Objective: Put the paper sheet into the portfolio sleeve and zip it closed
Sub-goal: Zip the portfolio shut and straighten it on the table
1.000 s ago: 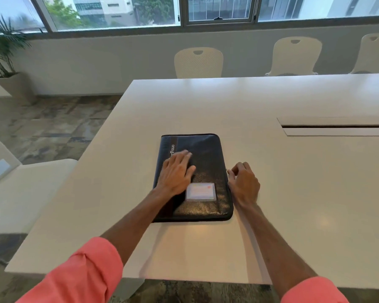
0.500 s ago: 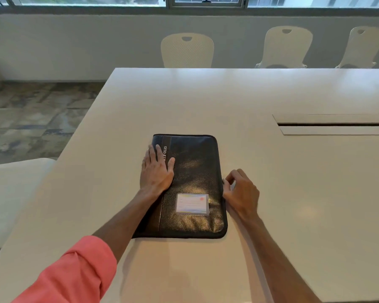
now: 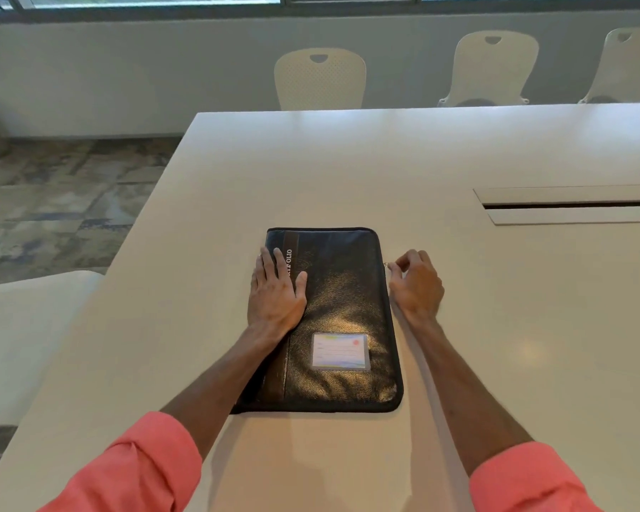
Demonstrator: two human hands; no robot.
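Note:
A black leather portfolio sleeve (image 3: 342,308) lies flat on the white table (image 3: 348,171), with a small card window (image 3: 340,351) near its front end. My left hand (image 3: 276,293) rests flat, fingers apart, on the sleeve's left side over the printed strip. My right hand (image 3: 416,284) sits at the sleeve's right edge, thumb and forefinger pinched on the small metal zipper pull (image 3: 386,265). No paper sheet is visible.
A long cable slot (image 3: 569,205) is set into the table at the right. White chairs (image 3: 320,79) stand along the far side, and another white seat (image 3: 26,327) is at my left. The table's left edge drops to a tiled floor.
My right hand has slid away from me along the sleeve's right edge with the zipper pull. My left hand shifted to the sleeve's left side. The camera tilted down.

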